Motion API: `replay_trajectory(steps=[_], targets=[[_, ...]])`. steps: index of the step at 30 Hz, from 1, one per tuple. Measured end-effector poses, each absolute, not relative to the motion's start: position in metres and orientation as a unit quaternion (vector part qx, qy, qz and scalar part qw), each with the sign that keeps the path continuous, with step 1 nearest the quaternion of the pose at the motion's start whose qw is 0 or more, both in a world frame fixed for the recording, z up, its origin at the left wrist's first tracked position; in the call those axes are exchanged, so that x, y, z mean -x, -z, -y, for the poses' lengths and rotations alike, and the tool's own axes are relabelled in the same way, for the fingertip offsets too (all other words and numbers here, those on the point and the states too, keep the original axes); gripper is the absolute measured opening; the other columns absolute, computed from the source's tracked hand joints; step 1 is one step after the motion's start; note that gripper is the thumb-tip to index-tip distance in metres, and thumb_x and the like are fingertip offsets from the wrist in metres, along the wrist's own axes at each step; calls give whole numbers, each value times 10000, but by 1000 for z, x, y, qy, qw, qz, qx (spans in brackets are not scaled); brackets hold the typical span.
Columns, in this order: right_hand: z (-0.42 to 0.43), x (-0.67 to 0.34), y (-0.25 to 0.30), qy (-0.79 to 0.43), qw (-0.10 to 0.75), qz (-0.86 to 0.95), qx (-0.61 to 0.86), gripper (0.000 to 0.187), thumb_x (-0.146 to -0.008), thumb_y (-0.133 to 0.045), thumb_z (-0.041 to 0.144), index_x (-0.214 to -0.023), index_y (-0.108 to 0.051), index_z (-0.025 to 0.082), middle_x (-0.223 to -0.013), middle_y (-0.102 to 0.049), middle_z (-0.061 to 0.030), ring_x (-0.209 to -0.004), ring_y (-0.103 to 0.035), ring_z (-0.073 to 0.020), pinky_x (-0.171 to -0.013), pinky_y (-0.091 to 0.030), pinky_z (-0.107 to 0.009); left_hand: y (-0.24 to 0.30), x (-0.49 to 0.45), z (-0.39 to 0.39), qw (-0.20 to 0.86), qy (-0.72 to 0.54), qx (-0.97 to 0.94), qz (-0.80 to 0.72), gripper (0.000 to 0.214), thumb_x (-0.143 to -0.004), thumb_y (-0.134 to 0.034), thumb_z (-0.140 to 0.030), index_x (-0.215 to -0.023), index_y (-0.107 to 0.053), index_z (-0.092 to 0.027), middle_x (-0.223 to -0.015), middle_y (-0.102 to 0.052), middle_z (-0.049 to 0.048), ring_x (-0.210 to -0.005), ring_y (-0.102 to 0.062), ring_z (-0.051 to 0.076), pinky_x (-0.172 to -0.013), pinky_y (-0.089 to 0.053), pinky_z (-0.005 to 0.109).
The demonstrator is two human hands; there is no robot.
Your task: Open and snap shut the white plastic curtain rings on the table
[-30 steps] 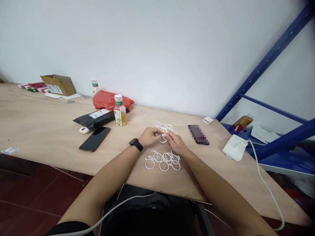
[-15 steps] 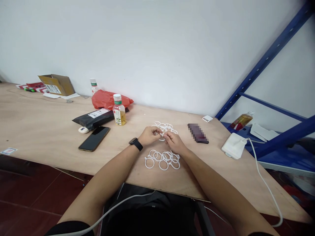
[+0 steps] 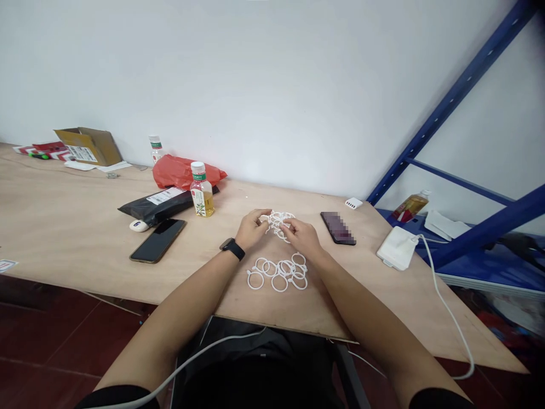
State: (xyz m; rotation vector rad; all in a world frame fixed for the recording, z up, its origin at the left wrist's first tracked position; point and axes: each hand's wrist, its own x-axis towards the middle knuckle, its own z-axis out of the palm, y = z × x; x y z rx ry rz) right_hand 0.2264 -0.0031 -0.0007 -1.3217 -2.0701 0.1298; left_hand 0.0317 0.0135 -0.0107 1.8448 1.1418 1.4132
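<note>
- table (image 3: 63,216): plain plywood; everything sits on it, with the work in the middle near the front edge
- left hand (image 3: 252,227) and right hand (image 3: 303,236): both are curled in, thumb and fingertips nipped together on the far bunch of rings (image 3: 279,217); can't tell if that's one ring or a few
- imo the trick is a light fingertip pinch, holding close to the table so nothing pings off; the loops are tangled, so tease, don't yank
- near bunch of rings (image 3: 279,271): lies loose just in front of the wrists; forearms could sweep it, so keep them lifted
- blue rack (image 3: 460,91): off to the right, well apart
- black parcel (image 3: 155,203) and red bag (image 3: 181,170): left rear, out of reach
- white power pack (image 3: 398,247): its cable (image 3: 447,307) trails off the front edge by the right elbow; a snag risk
- dark phone (image 3: 157,240) to the left, second phone (image 3: 338,227) just right of the right hand; that one's closest to getting bumped
- bottle (image 3: 201,197): upright, near the left hand
</note>
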Motion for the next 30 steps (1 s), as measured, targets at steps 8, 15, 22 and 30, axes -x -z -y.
replay_trajectory(steps=[8, 15, 22, 30], targets=[[0, -271, -13, -188, 231, 819, 490, 143, -778, -615, 247, -860, -731, 234, -711, -690, 12, -615, -591, -143, -570, -411, -241, 18, -33, -13, 220, -420, -777, -414, 232, -811, -555, -182, -967, -725, -164, -920, -734, 49, -711, -622, 135, -700, -492, 256], [0, -292, -13, -247, 121, 854, 441, 222, -686, -637, 117, -836, -738, 245, -853, -705, -4, -757, -629, -161, -665, -458, -243, 13, -33, -5, 200, -352, -824, -397, 259, -796, -529, -149, -954, -734, -167, -957, -738, 51, -773, -639, 151, -736, -485, 261], [6, -253, -2, -64, 285, 814, 502, 116, -850, -557, 225, -858, -672, 230, -868, -701, -26, -777, -614, -174, -679, -419, -275, 13, -38, -1, 279, -375, -797, -383, 333, -839, -568, -279, -1119, -700, -157, -932, -740, 53, -681, -616, 132, -667, -484, 242], [18, -226, 6, -12, 370, 803, 468, 168, -896, -519, 286, -862, -669, 219, -824, -686, -61, -799, -618, -197, -738, -430, -301, 15, -43, -5, 403, -443, -715, -360, 293, -821, -616, -305, -1019, -734, -125, -947, -744, 76, -785, -658, 161, -700, -508, 251]])
